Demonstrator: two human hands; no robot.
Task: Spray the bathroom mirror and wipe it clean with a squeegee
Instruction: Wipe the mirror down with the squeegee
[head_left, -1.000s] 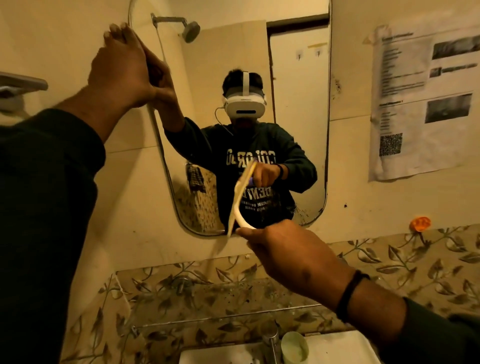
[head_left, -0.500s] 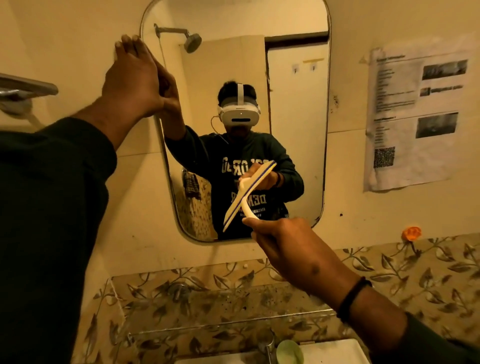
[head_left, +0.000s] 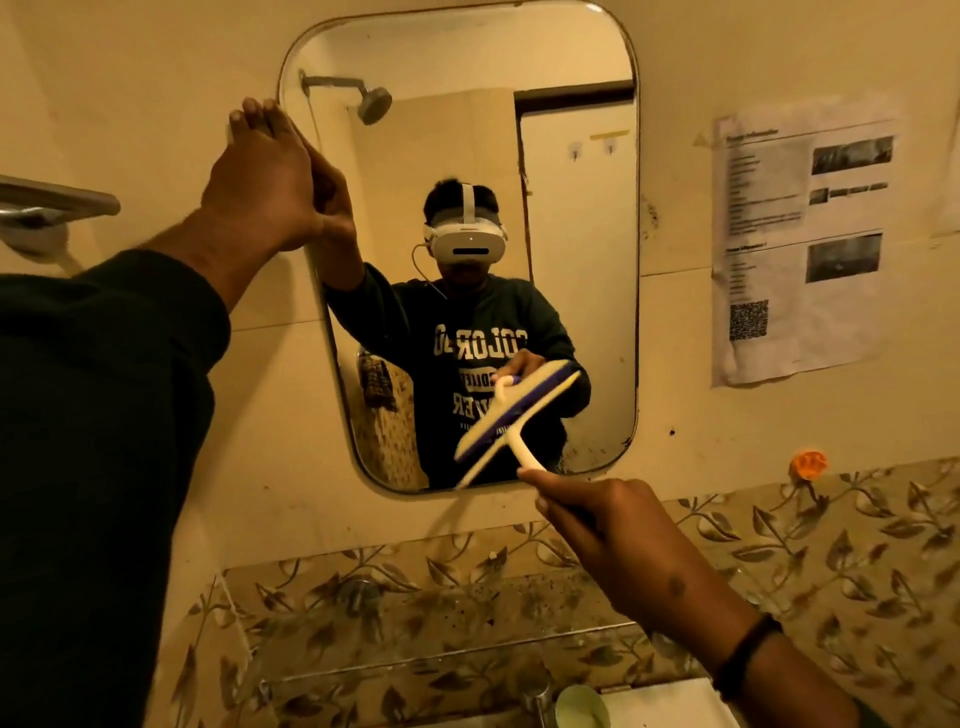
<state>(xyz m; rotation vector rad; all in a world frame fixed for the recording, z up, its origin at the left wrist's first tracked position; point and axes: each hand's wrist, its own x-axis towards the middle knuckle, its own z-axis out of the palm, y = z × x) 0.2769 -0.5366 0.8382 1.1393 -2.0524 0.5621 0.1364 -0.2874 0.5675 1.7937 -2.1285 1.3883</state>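
A rounded rectangular mirror (head_left: 576, 218) hangs on the cream wall and reflects me. My left hand (head_left: 262, 176) lies flat with straight fingers against the mirror's left edge, high up. My right hand (head_left: 608, 525) grips the handle of a white squeegee (head_left: 511, 423) with a blue blade strip. The squeegee's head is tilted, its right end higher, in front of the mirror's lower middle. Whether the blade touches the glass I cannot tell. No spray bottle is in view.
A printed paper sheet (head_left: 802, 249) is taped to the wall right of the mirror. A glass shelf (head_left: 426, 649) runs under the mirror above a tap (head_left: 535, 696) and white basin. A metal rack (head_left: 47, 208) juts out at the left. An orange hook (head_left: 808, 464) sticks on the wall.
The squeegee head has swung from nearly upright to a slanted, flatter angle and risen slightly on the mirror. My view has tilted down and left. The left hand stays on the mirror edge.
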